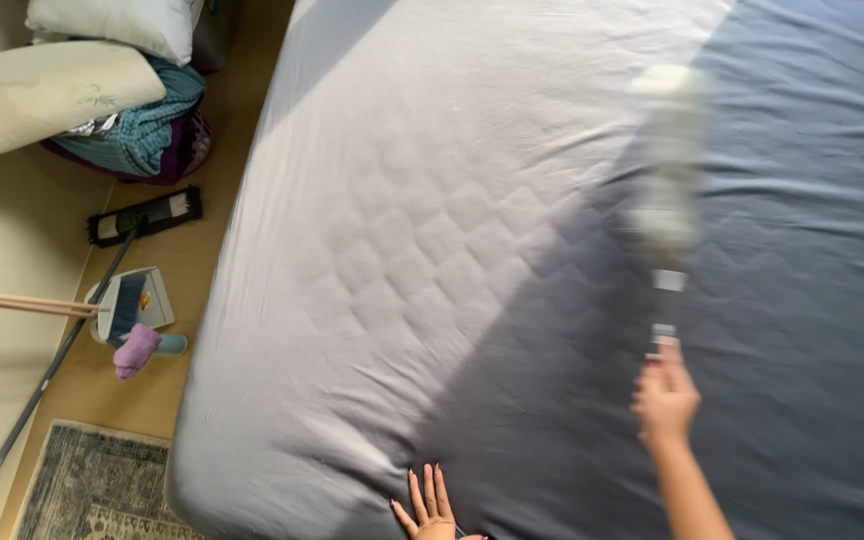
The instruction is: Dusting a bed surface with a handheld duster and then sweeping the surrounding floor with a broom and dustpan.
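A wide bed (472, 230) filled most of your view, covered by a smooth grey fitted sheet (352, 330) with quilted mattress diamonds showing through. Sunlight fell across the sheet's left part; the right part lay in shadow. Your left hand (430, 508) rested flat on the sheet at the bed's near edge.

Left of the bed ran a wooden floor (232, 120). On it, beside the bed's near corner, lay a patterned rug (92, 485). Further along the bed's left side sat a dustpan (137, 300), a purple cloth (135, 350), a flat mop head (147, 215), and a heap of pillows and folded fabrics (102, 90).
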